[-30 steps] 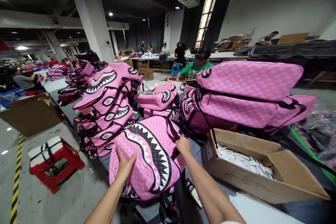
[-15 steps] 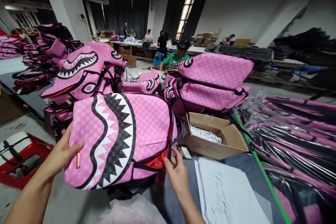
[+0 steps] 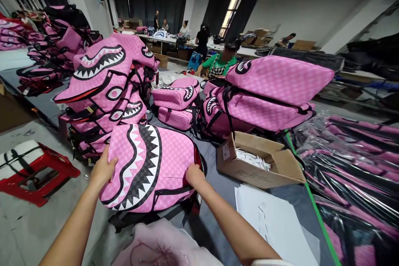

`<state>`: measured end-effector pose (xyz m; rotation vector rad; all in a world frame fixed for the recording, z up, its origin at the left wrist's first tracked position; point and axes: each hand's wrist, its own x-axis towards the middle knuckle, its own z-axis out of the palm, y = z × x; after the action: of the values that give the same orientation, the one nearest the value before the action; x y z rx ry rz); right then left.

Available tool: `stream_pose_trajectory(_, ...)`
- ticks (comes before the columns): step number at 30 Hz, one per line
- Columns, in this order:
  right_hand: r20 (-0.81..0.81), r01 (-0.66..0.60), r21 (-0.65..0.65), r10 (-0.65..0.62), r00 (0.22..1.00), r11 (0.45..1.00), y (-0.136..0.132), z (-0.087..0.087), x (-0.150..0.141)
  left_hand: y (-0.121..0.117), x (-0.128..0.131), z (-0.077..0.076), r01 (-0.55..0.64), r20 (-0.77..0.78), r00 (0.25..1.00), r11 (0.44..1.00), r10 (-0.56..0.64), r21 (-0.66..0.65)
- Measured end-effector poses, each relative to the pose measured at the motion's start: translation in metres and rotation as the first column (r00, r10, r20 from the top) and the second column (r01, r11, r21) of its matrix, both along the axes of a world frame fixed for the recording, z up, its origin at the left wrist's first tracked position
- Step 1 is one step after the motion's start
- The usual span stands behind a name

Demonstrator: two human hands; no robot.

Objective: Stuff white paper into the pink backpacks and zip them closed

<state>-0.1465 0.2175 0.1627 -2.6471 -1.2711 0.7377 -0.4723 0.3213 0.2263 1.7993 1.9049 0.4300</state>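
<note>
A pink checkered backpack [image 3: 176, 149] with a black-and-white shark-mouth print lies tilted across the near edge of the table. My left hand [image 3: 104, 171] grips its left end, thumb on the printed face and fingers out of sight behind it. On the other side my right hand [image 3: 195, 175] is closed at the bag's right edge, by the dark trim and a bit of red lining. Its fingertips are tucked out of view. Black straps [image 3: 131, 219] hang below the bag.
Pink backpacks are stacked at left [image 3: 96, 75] and right [image 3: 274, 87]. Beside me stand an open cardboard box [image 3: 258, 174] of white slips and white paper sheets [image 3: 271, 224]. Plastic-wrapped bags [image 3: 355, 170] lie at right; a red stool [image 3: 46, 176] stands at left. A person in green [image 3: 215, 64] sits across.
The backpack has shifted slightly right and lower, farther from me. My right hand has gone from spread fingers near the red opening to a closed grip on the edge. The view has turned.
</note>
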Motion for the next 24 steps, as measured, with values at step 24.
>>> stream_pose_trajectory(24,-0.868,0.667,0.365,0.496,-0.007,0.649,-0.021,0.147,-0.051,-0.142,0.149,0.032,0.452,0.468,0.668,0.816,-0.578,0.361)
